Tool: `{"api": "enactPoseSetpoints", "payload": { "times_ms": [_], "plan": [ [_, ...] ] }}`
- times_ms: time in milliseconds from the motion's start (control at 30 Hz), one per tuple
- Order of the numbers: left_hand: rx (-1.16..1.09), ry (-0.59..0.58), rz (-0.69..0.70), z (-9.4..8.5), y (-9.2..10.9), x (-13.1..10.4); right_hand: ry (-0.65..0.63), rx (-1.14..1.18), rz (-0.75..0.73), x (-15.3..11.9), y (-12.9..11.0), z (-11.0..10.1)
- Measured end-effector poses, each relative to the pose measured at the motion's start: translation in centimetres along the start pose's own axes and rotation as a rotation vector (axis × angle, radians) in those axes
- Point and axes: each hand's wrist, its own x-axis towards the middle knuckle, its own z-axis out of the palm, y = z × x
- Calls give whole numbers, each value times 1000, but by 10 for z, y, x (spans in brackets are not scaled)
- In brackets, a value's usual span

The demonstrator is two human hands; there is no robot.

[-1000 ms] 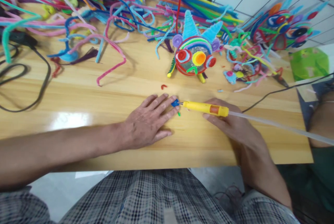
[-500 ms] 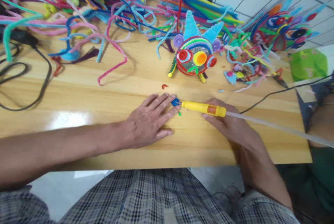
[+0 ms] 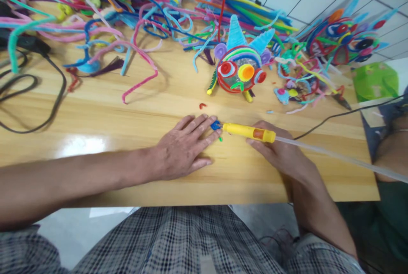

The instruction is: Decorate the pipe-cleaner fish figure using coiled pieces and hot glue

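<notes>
My left hand [image 3: 183, 148] lies flat on the wooden table with its fingers stretched out. Its fingertips rest against a small blue piece [image 3: 215, 125], probably coiled pipe cleaner, and partly cover it. My right hand [image 3: 277, 146] is wrapped round a yellow hot glue gun [image 3: 242, 131], with a clear glue stick [image 3: 338, 160] running out of its back end. The nozzle meets the blue piece. Close by lie a green scrap [image 3: 220, 139] and a bent red scrap [image 3: 202, 106]. Beyond them stands a pipe-cleaner mask [image 3: 240, 69] with blue spikes and red and yellow round parts.
A tangle of pipe cleaners [image 3: 95, 27] covers the back left, with a bundle of straight ones [image 3: 248, 8] behind the mask. More masks [image 3: 338, 31] lean at the right wall. A black cord [image 3: 57, 112] loops at left; another person's arm [image 3: 390, 150] shows at right.
Both hands, the glue gun and the blue piece keep nearly the same places. The whole view has shifted very slightly.
</notes>
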Motion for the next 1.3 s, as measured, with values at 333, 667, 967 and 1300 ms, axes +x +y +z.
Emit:
{"api": "enactPoseSetpoints", "payload": {
  "times_ms": [333, 667, 967, 1300],
  "plan": [
    [-14, 12, -2, 0, 0, 0, -9, -30, 30, 0, -1, 1],
    [-23, 33, 3, 2, -1, -1, -8, -4, 9, 0, 1, 2],
    [-6, 28, 10, 1, -1, -1, -15, 55, 59, 1, 1, -1],
    [-18, 31, -16, 2, -1, 0, 152, 453, 359, -14, 13, -15]
  ]
}}
